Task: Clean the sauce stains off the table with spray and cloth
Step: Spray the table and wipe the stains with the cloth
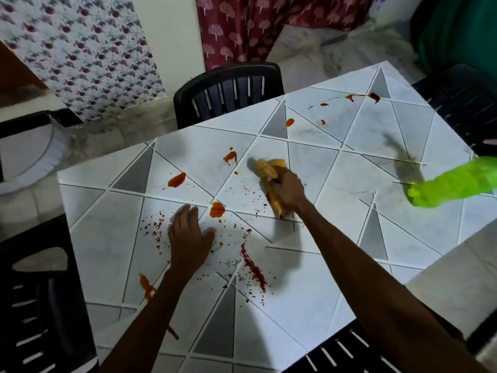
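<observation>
My right hand [286, 188] grips a bunched yellow cloth [269, 169] and presses it on the white table [336, 189] near the middle. My left hand [189, 235] lies flat on the table, fingers apart, holding nothing. Orange-red sauce blobs [177, 180] sit just left of the cloth, another sauce blob [216, 209] lies between my hands, and more sauce stains [374, 97] mark the far right corner. Red flakes [254, 270] are scattered near my left hand. A blurred bright green object [454, 183], perhaps the spray bottle, reaches in from the right edge.
Black plastic chairs stand around the table: one chair [228, 90] at the far side, another chair [40, 305] at the left, a third chair [349, 354] at the near right. Patterned curtains [80, 49] hang behind. The table's near-right corner is close to my right forearm.
</observation>
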`<act>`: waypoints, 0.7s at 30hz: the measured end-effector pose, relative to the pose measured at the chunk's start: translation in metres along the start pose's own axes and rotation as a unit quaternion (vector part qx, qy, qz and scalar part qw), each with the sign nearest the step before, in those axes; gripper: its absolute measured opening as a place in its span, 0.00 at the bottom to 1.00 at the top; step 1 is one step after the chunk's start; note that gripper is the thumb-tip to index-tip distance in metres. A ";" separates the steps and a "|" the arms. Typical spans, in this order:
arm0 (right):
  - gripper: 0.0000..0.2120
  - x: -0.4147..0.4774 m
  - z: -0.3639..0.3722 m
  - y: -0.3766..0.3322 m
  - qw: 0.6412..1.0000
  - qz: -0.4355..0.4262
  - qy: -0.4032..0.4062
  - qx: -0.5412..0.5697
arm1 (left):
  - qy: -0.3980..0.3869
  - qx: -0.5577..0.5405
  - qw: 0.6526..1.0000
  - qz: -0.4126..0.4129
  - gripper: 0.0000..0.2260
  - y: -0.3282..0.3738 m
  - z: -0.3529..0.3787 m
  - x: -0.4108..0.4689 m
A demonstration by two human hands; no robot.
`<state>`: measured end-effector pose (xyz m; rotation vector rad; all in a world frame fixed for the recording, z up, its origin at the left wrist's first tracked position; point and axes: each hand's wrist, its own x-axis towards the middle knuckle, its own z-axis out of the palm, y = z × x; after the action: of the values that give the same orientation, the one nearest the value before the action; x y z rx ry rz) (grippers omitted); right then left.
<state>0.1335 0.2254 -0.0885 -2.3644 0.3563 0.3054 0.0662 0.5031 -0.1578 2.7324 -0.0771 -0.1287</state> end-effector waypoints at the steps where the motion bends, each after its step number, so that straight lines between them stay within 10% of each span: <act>1: 0.23 -0.011 0.008 -0.004 0.999 -0.018 -0.032 -0.008 | -0.004 -0.002 1.000 0.001 0.34 -0.001 -0.001 0.000; 13: 0.22 -0.106 0.048 0.011 0.973 -0.107 -0.203 -0.020 | -0.019 -0.022 1.000 -0.005 0.33 0.001 -0.011 -0.004; 21: 0.12 -0.025 -0.010 -0.014 0.993 -0.017 0.033 0.114 | -0.027 -0.026 0.999 0.003 0.29 -0.002 -0.012 -0.002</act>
<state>0.1163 0.2327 -0.0647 -2.1561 0.3630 0.1608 0.0659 0.5099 -0.1479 2.6772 -0.0948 -0.1996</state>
